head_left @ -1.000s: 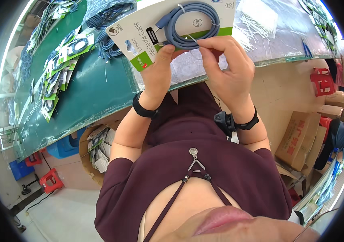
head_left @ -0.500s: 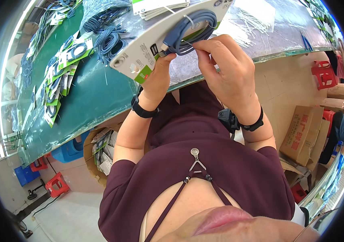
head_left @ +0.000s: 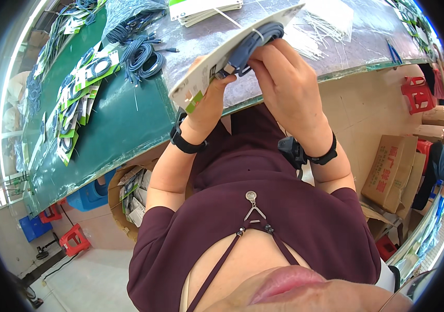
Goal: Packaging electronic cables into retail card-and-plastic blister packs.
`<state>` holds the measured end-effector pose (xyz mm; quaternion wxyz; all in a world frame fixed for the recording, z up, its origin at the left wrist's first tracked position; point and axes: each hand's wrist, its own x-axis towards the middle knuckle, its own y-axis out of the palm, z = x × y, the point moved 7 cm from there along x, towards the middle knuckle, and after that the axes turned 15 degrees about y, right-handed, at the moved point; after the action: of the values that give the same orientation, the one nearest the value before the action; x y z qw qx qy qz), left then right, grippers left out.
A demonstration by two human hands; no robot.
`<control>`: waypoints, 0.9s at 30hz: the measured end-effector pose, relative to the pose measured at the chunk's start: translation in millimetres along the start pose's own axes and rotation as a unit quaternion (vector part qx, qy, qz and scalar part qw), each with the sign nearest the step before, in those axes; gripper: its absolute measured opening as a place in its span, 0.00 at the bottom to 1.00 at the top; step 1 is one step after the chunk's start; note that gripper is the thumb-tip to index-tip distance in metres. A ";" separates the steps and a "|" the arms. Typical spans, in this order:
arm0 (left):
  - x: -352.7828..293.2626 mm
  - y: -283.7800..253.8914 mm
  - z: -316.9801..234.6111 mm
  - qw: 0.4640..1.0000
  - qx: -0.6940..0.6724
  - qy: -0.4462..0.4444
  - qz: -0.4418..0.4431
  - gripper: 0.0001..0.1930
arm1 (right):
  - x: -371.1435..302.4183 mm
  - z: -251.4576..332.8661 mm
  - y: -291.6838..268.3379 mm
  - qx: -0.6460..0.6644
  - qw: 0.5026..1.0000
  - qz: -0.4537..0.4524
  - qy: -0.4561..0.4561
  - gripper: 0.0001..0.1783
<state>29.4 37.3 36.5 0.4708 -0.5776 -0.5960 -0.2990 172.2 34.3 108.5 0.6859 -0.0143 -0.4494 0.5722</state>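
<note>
Above the table edge, my left hand (head_left: 206,106) grips a white-and-green backing card (head_left: 183,92) by its lower part, thumb near the cable plug. A coil of dark blue cable (head_left: 243,52) lies against the card's face, and the card is tilted steeply. One white cable tie (head_left: 258,34) loops round the coil near the top, with a thin white tail rising past the card's edge. My right hand (head_left: 287,78) is closed against the coil's right side. Its fingertips are hidden by the cable, so what they pinch does not show.
Loose blue cables (head_left: 141,60) lie left of my hands, beside finished-looking carded cables (head_left: 79,99). Stacked cards (head_left: 206,11) sit at the back, with white cable ties (head_left: 305,44) and blue-handled pliers (head_left: 394,53) to the right. Below stand a cardboard box (head_left: 388,166) and a red stool (head_left: 418,95).
The card has turned more edge-on and shifted slightly right. My right fingers have moved in against the coil; the strand they pinched earlier is now hidden.
</note>
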 end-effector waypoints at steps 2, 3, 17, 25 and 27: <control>-2.4 1.9 18.2 0.954 -0.219 -0.162 -0.125 0.14 | 0.4 -4.5 -6.7 0.036 0.999 -0.017 0.020 0.09; -7.5 5.4 26.1 0.897 -0.322 -0.238 -0.185 0.14 | 0.6 -9.2 -13.0 0.072 0.996 -0.034 0.038 0.08; -20.6 37.2 25.3 0.775 -0.488 -0.341 -0.209 0.16 | -7.9 -74.4 41.8 0.234 0.969 0.037 0.064 0.19; -19.3 27.0 36.6 0.779 -0.479 -0.350 -0.205 0.15 | -9.8 -123.4 49.4 0.358 0.905 0.028 0.227 0.22; -18.1 17.7 41.8 0.804 -0.443 -0.349 -0.191 0.14 | -11.0 -135.4 46.7 0.449 0.840 0.041 0.301 0.22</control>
<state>35.6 70.3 1.0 -0.1424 -0.6634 -0.6207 -0.3928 222.5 108.6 -3.7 0.6950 0.1048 0.0864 0.7060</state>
